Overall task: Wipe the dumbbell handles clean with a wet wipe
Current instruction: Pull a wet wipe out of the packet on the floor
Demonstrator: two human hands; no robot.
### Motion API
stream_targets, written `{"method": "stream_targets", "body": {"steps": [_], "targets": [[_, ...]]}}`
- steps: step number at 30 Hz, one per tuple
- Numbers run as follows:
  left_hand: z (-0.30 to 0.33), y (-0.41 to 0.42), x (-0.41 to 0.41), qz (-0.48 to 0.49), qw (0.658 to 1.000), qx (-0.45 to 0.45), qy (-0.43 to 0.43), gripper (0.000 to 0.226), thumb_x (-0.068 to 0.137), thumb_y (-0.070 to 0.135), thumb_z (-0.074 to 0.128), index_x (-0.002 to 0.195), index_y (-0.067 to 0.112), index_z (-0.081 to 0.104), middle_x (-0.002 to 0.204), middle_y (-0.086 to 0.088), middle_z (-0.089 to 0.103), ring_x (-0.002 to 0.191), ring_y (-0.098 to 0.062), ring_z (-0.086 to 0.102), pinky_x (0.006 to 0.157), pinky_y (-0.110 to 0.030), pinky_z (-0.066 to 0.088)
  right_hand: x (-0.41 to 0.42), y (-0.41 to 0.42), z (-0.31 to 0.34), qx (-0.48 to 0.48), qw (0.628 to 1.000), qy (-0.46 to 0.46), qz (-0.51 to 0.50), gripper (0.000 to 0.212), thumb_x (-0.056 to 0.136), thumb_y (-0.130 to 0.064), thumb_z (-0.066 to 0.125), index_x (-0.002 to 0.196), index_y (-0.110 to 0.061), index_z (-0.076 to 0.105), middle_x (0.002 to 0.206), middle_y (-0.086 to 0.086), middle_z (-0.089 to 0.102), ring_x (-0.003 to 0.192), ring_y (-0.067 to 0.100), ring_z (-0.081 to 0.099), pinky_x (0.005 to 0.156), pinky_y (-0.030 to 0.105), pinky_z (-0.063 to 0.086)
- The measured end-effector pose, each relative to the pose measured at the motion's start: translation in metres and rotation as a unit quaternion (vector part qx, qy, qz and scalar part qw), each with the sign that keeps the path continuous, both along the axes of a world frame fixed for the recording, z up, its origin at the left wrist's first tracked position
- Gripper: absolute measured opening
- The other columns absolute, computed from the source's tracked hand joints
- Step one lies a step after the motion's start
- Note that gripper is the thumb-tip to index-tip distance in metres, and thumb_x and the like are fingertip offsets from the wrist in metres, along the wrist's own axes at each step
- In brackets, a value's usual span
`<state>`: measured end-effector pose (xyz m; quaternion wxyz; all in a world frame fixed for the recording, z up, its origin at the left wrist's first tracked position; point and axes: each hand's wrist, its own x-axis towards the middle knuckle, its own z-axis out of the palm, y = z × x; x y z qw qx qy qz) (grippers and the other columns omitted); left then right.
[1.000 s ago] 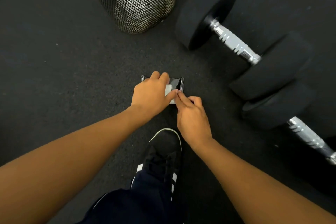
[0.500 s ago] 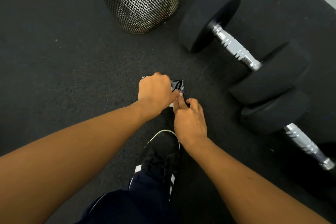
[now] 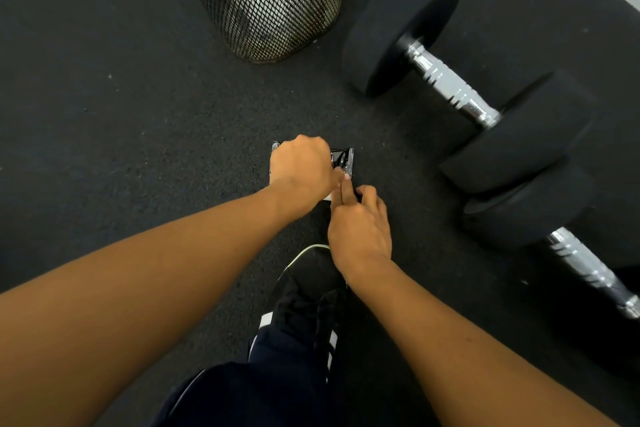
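A small black glossy wet wipe packet (image 3: 343, 159) lies on the dark rubber floor in the middle of the view. My left hand (image 3: 301, 173) rests closed on top of it and covers most of it. My right hand (image 3: 358, 229) pinches at the packet's near right corner, where a bit of white shows. Two black dumbbells lie to the right: the far dumbbell's chrome handle (image 3: 450, 87) is fully in view, and the near dumbbell's chrome handle (image 3: 588, 267) runs off the right edge.
A black wire-mesh bin (image 3: 263, 0) stands at the top centre, left of the far dumbbell. My black shoe (image 3: 311, 291) with white stripes sits just below my hands. A pale floor strip shows at the top right corner.
My left hand has curled from flat into a fist on the packet. My right hand's fingers have shifted from its top face down to its near right corner.
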<state>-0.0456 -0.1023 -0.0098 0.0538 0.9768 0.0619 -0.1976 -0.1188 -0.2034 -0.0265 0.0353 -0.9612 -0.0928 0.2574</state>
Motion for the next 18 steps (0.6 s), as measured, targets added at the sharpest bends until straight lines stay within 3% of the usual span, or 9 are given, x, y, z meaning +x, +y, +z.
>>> {"method": "stream_targets", "body": {"steps": [4,7,9,12,14,18], "targets": [[0.003,-0.004,0.001,0.010,1.000,-0.008,0.009,0.040,0.087,0.053,0.067,0.075,0.017,0.054,0.061,0.001,0.045,0.051,-0.015,0.042,0.044,-0.025,0.029,0.000,0.000,0.000,0.006,1.000,0.005,-0.004,0.050,0.108,-0.019,0.036,0.158,-0.011,0.032,0.167,0.003,0.022,0.141,0.029,0.027,0.118,0.043,0.031],[0.003,-0.010,0.003,-0.005,1.000,0.004,0.017,0.038,0.087,0.046,0.069,0.070,0.016,0.052,0.062,-0.001,0.046,0.063,-0.022,0.056,0.049,-0.026,0.035,-0.002,0.003,0.000,0.006,1.000,0.004,-0.016,0.043,0.109,-0.021,0.035,0.149,-0.011,0.046,0.164,0.000,0.024,0.138,0.027,0.030,0.113,0.042,0.036],[0.004,-0.015,0.008,-0.025,0.999,0.011,0.025,0.030,0.087,0.040,0.069,0.074,0.016,0.057,0.064,-0.001,0.046,0.074,-0.026,0.063,0.057,-0.030,0.042,-0.002,0.007,0.002,-0.001,1.000,0.008,-0.023,0.040,0.108,-0.022,0.035,0.143,-0.010,0.050,0.160,0.000,0.029,0.136,0.026,0.032,0.111,0.043,0.038],[0.006,-0.016,0.013,-0.041,0.998,0.030,0.029,0.030,0.091,0.045,0.064,0.084,0.017,0.059,0.065,-0.002,0.043,0.071,-0.024,0.055,0.055,-0.030,0.039,-0.001,0.011,0.005,-0.028,0.999,0.010,-0.014,0.038,0.108,-0.022,0.034,0.137,-0.009,0.055,0.159,0.004,0.030,0.135,0.027,0.034,0.109,0.043,0.039],[0.006,-0.013,0.014,-0.043,0.998,0.039,0.031,0.033,0.093,0.049,0.062,0.088,0.017,0.061,0.070,-0.003,0.049,0.074,-0.023,0.056,0.056,-0.030,0.039,0.000,0.012,0.004,-0.036,0.999,0.007,-0.009,0.043,0.108,-0.021,0.033,0.146,-0.007,0.047,0.165,0.006,0.022,0.136,0.028,0.033,0.109,0.043,0.038],[0.003,-0.009,0.014,-0.022,0.999,0.018,0.041,0.033,0.094,0.043,0.066,0.103,0.012,0.068,0.105,-0.010,0.070,0.100,-0.030,0.069,0.067,-0.032,0.043,-0.001,0.009,0.003,-0.033,0.999,0.004,-0.003,0.057,0.109,-0.021,0.029,0.161,-0.005,0.014,0.170,0.007,0.008,0.139,0.029,0.030,0.110,0.043,0.036]]}}
